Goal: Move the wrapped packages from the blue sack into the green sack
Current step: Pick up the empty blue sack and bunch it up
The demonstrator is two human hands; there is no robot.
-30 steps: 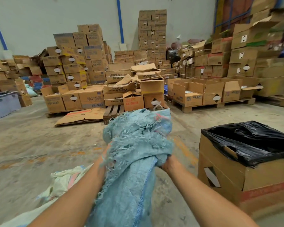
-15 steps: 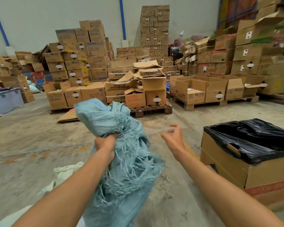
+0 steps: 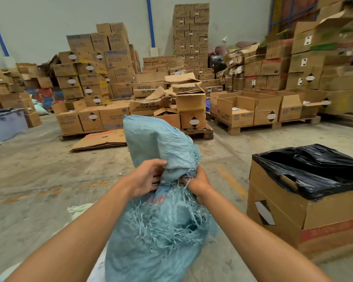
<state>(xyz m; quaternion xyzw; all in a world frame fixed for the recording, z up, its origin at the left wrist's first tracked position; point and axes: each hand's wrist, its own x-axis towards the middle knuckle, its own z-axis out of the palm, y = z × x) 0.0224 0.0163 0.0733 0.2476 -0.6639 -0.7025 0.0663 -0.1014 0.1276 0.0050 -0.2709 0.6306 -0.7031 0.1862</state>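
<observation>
Warehouse interior. Pale wall (image 3: 49, 21) with blue vertical pipes (image 3: 150, 21). Stained concrete floor (image 3: 39, 176). Cardboard boxes (image 3: 94, 74) stacked on wooden pallets (image 3: 273, 126). Flattened cardboard (image 3: 102, 139) lies ahead; grey plastic tub (image 3: 7, 124) far left; black-lined box (image 3: 314, 204) at right.

Both hands, left (image 3: 146, 177) and right (image 3: 198, 185), grip the frayed blue sack (image 3: 161, 231), apparently at its bunched neck.
</observation>
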